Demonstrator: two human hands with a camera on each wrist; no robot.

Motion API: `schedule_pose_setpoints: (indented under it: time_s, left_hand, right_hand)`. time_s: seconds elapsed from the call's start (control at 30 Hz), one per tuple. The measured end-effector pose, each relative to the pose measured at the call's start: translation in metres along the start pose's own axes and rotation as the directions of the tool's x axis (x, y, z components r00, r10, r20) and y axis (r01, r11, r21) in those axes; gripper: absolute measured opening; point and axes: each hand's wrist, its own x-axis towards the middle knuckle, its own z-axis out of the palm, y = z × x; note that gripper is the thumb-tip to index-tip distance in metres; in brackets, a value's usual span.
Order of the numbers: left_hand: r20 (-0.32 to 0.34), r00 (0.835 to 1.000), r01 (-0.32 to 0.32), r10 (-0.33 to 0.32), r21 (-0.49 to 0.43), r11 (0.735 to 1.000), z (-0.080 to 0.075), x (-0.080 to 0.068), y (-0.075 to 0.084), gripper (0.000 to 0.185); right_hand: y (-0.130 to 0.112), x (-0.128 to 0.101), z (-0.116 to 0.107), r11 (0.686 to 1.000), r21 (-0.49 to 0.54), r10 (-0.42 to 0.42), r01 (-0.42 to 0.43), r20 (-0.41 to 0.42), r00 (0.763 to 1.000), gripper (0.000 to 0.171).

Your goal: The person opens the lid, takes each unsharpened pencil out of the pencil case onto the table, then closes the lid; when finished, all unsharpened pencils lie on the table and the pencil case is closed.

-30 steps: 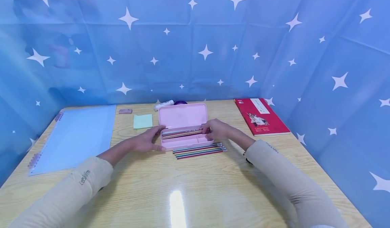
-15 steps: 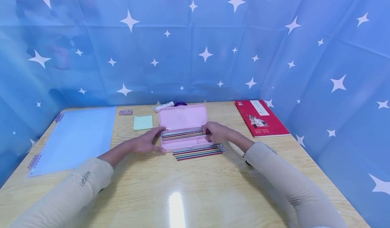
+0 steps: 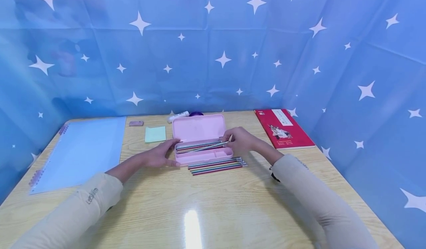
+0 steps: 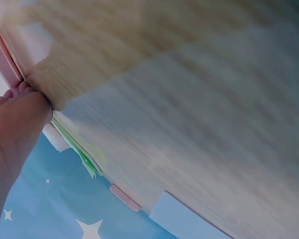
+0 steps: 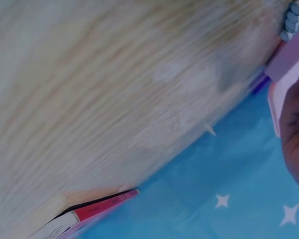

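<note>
A pink pencil case (image 3: pixel 199 126) stands with its lid up on the table, several pencils lying in its long back compartment. My left hand (image 3: pixel 158 155) grips the case's left end, thumb at the front corner, fingers at the back. Over the right end, my right hand (image 3: pixel 242 139) pinches one pencil (image 3: pixel 210 146) by its end. That pencil slants above the others, its far end low in the case. In front of the case lie several striped pencils (image 3: pixel 216 166) side by side. The right wrist view shows only part of my right hand (image 5: pixel 296 129), with its fingertips cut off.
Left of the case are a pale green sticky-note pad (image 3: pixel 155 134), a small pink eraser (image 3: pixel 136 123) and a large white sheet (image 3: pixel 81 151). Behind it sit a white tube (image 3: pixel 178 116) and a purple round object (image 3: pixel 196 113). A red book (image 3: pixel 284 129) lies at the right.
My right hand has risen slightly from inside the case, raising one end of a pencil from the row. My left hand stays at the case's left end.
</note>
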Motion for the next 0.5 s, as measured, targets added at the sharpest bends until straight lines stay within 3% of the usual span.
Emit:
schedule_pose_setpoints:
  time_s: [0.23, 0.5]
  left_hand:
    - [-0.006, 1.000, -0.003, 0.003, 0.005, 1.000, 0.001, 0.001, -0.001, 0.105]
    - [-0.005, 1.000, 0.005, -0.005, 0.017, 1.000, 0.000, 0.001, 0.000, 0.104]
  right_hand:
    - [-0.003, -0.013, -0.009, 0.994, 0.107, -0.017, 0.033, -0.145, 0.989, 0.014]
    - [-0.008, -0.030, -0.019, 0.967, 0.253, 0.028, 0.038, -0.252, 0.967, 0.012]
